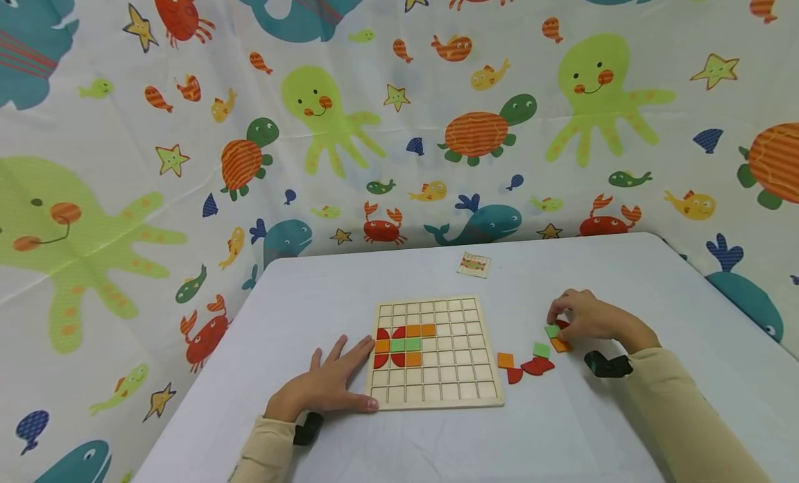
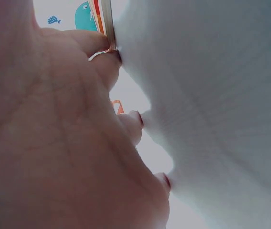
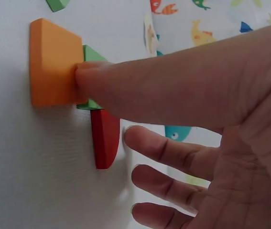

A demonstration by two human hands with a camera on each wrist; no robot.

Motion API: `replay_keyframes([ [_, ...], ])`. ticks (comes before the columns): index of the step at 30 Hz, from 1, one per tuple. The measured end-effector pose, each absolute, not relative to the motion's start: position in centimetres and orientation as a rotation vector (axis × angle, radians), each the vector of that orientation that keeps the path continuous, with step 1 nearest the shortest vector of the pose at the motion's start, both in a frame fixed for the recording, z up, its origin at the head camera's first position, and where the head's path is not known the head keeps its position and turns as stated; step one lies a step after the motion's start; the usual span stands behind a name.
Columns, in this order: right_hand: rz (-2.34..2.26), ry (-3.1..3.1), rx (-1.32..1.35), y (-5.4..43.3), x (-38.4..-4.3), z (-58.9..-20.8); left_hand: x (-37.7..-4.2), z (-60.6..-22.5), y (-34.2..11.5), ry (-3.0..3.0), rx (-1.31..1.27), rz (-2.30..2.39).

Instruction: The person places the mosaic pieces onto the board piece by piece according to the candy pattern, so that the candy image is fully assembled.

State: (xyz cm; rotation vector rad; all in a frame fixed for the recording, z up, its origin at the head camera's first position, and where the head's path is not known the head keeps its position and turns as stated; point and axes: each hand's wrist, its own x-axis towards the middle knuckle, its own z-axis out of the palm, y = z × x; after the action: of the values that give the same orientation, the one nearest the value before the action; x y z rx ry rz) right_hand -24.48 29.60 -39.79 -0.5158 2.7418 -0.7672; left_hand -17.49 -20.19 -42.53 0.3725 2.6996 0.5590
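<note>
A wooden grid board (image 1: 458,382) lies on the table, with several orange, green and red tiles in its left cells. My left hand (image 1: 327,382) rests at the board's left edge, fingers spread and thumb by the near corner. In the left wrist view the board's edge (image 2: 108,21) stands beyond the fingers. Over a loose group to the right, my right hand (image 1: 589,316) pinches a green square tile (image 1: 552,331) between thumb and index finger; the thumb partly hides it. An orange square tile (image 3: 54,67) and a red quarter-round tile (image 3: 105,140) lie right beside it.
Between board and right hand lie another green tile (image 1: 541,350), an orange tile (image 1: 505,360) and several red quarter-round tiles (image 1: 514,375). A small pattern card (image 1: 474,265) lies at the back of the table. Behind hangs a sea-animal curtain (image 1: 399,129).
</note>
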Motion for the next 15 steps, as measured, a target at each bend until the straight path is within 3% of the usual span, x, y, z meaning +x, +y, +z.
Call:
replay_keyframes([
  [15,-0.819,2.724,-0.569,29.36,-24.97,-40.66,-17.24,-42.47,-20.28,2.699,0.402,0.584],
])
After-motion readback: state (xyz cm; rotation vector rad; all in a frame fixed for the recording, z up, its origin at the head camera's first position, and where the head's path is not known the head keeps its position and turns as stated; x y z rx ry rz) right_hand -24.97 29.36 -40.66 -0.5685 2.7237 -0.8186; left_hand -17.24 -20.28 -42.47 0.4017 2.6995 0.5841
